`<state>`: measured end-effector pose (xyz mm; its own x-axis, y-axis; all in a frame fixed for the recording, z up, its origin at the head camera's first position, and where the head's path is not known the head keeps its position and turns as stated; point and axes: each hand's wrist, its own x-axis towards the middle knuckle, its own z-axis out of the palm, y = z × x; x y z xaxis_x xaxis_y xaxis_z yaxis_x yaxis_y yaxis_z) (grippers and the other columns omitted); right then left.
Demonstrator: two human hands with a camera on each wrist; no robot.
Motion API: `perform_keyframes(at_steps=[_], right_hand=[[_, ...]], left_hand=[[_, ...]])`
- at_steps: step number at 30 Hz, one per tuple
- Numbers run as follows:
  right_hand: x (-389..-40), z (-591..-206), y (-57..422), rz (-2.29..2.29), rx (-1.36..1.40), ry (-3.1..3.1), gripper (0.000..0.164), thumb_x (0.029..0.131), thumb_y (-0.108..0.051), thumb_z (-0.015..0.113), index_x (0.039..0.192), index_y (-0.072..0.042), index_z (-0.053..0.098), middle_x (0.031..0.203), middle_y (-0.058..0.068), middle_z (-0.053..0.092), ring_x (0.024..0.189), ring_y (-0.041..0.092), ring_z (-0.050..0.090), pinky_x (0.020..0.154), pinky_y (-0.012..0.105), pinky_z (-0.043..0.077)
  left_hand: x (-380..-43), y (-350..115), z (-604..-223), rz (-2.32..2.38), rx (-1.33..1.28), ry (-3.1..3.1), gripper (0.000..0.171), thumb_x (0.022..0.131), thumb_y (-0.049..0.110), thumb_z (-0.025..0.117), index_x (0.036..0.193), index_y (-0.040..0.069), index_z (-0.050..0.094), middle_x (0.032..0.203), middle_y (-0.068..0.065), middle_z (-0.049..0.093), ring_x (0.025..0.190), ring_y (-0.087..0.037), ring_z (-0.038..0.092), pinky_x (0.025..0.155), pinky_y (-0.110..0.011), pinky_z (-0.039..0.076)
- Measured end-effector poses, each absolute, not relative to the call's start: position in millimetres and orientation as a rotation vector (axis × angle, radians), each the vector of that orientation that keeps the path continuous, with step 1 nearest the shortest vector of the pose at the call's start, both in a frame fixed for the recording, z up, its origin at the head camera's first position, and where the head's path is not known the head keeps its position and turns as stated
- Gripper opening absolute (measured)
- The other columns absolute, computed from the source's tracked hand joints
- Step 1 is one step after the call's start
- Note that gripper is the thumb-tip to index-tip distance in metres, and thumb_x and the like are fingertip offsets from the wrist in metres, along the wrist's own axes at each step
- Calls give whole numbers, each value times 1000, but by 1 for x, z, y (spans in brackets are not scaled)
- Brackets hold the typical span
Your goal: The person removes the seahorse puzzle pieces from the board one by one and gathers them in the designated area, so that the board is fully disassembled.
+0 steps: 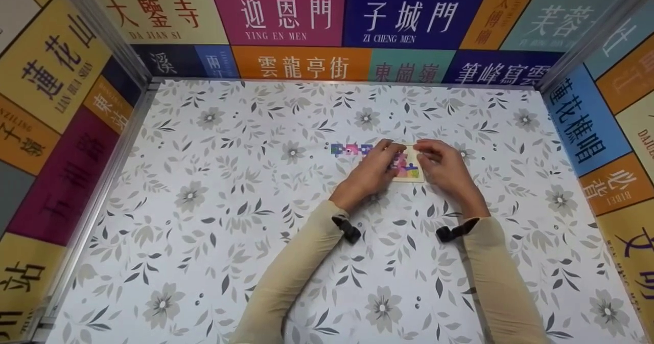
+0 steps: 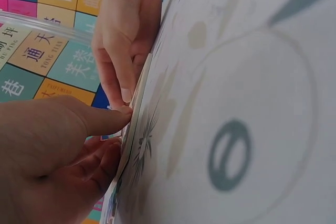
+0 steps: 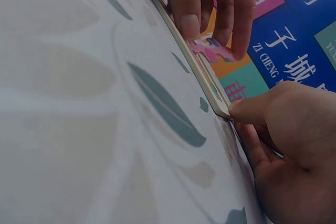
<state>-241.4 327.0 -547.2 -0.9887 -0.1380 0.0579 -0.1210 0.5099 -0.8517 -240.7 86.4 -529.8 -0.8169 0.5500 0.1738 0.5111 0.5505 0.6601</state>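
Note:
A small puzzle tray [image 1: 421, 173] with a pale frame lies flat on the table, colourful pieces fitted along its lower part. My left hand [image 1: 370, 170] is over the tray's left side and covers much of it. In the right wrist view, its thumb and fingers pinch a pink puzzle piece [image 3: 214, 52] just above the tray. My right hand [image 1: 449, 169] is at the tray's right edge. Its thumb [image 3: 249, 109] presses the tray's corner, with the other fingers bent alongside the edge.
Loose puzzle pieces [image 1: 351, 150] lie in a short row left of the tray, partly behind my left hand. The table [image 1: 230, 262] has a grey floral cover. Panels with large characters [image 1: 288, 14] stand along its back and sides.

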Motion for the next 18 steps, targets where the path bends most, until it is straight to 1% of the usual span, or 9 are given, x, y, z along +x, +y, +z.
perform_keyframes(at_steps=[3,6,8,13,18], right_hand=[[-242,-547,327,-1543,-249,2718,33,106,-8,67,138,-5,72,154,16,61,134,35,65,111,19,51],[-242,-546,324,-1550,-267,2724,33,106,-6,67,138,-3,72,153,18,61,136,35,64,110,17,51],[-241,-543,321,-1547,-277,2730,33,106,-3,65,137,1,71,152,21,61,137,38,63,111,21,51],[-233,-525,311,-1535,-277,2725,31,105,3,63,134,11,69,152,29,58,140,44,59,115,34,52],[-226,-512,307,-1513,-254,2723,29,105,2,63,131,11,70,151,29,59,139,42,60,115,35,52]], left_hand=[[-241,87,-530,1138,974,2750,42,107,6,63,149,9,59,145,-11,58,130,-22,62,114,-32,51],[-241,87,-529,1155,1008,2779,37,108,5,60,145,5,62,141,-13,61,123,-22,64,109,-30,53],[-242,87,-529,1166,1017,2789,35,109,5,58,143,4,63,139,-14,62,121,-22,65,107,-30,53],[-243,87,-528,1163,952,2794,34,108,6,61,142,4,66,139,-13,63,120,-21,66,107,-29,54],[-242,83,-526,1141,902,2801,38,105,7,66,144,7,65,139,-10,63,117,-18,67,104,-28,55]])
